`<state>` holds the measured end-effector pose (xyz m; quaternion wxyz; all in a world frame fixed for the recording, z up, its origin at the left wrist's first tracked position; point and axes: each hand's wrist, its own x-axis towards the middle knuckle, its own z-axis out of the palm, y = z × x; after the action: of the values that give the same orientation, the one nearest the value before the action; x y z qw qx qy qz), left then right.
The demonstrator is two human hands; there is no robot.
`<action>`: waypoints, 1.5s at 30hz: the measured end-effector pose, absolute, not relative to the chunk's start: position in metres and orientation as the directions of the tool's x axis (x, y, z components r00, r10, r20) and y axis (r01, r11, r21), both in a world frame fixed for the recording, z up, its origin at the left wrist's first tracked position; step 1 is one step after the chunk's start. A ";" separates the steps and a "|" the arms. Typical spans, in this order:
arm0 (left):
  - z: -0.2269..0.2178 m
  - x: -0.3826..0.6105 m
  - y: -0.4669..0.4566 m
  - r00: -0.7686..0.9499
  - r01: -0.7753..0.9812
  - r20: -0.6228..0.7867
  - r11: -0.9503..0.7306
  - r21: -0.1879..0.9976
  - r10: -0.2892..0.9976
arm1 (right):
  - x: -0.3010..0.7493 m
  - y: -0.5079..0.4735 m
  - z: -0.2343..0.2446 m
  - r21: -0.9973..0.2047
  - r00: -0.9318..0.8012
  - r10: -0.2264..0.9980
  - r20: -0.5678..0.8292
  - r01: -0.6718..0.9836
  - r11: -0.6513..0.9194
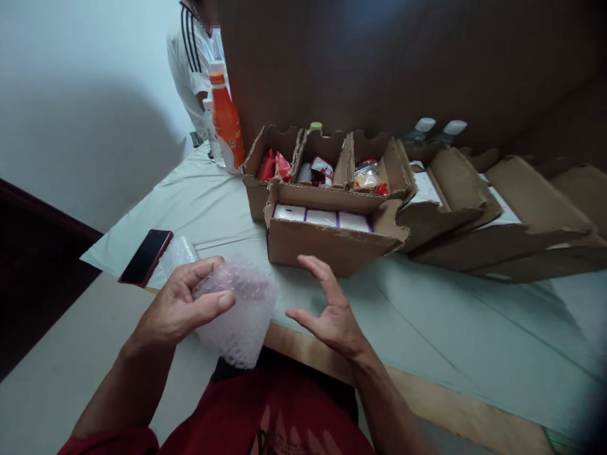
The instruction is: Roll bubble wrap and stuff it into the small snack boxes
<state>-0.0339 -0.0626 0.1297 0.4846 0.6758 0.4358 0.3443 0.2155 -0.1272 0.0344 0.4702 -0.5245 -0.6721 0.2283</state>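
Note:
My left hand (183, 306) grips a bundle of bubble wrap (241, 309) near the front edge of the table, thumb and fingers closed around its upper part. My right hand (327, 309) hovers just to the right of the bundle with fingers spread and nothing in it. Right behind both hands stands a cardboard box (332, 243) holding white packs with purple edges (322, 218).
Behind stand more cardboard boxes (327, 161) with snack packets, and empty flapped boxes (497, 208) to the right. A red phone (146, 256) lies at left beside more bubble wrap (179, 253). An orange bottle (226, 123) stands far left. A person in white (192, 63) stands beyond the cloth-covered table (450, 322).

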 end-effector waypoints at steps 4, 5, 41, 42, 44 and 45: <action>0.104 -0.031 -0.071 0.497 0.102 -0.158 0.123 0.987 0.853 | 0.220 -0.139 0.014 -0.966 -0.098 0.986 0.134 0.209 0.152; 0.098 -0.030 -0.073 0.519 0.077 -0.177 0.161 0.984 0.836 | 0.216 -0.142 0.009 -0.990 -0.143 0.987 0.078 0.105 0.093; -0.014 0.004 -0.029 0.577 0.783 -0.076 -0.524 0.335 0.813 | 0.318 -0.214 -0.039 -0.271 0.286 0.920 0.269 0.939 -0.212; -0.015 0.001 -0.029 0.545 0.792 -0.030 -0.503 0.346 0.838 | 0.322 -0.216 -0.037 -0.279 0.334 0.898 0.286 0.926 -0.256; -0.015 -0.005 -0.028 0.447 0.834 0.066 -0.442 0.330 0.892 | 0.315 -0.209 -0.036 -0.301 0.357 0.891 0.280 0.914 -0.271; -0.016 -0.006 -0.028 0.404 0.859 0.091 -0.411 0.306 0.910 | 0.307 -0.202 -0.036 -0.304 0.348 0.898 0.271 0.916 -0.263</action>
<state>-0.0062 -0.0282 -0.0161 0.1055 0.8311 0.5321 0.1225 0.3065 -0.2016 -0.0364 0.2070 -0.7944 -0.5706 -0.0217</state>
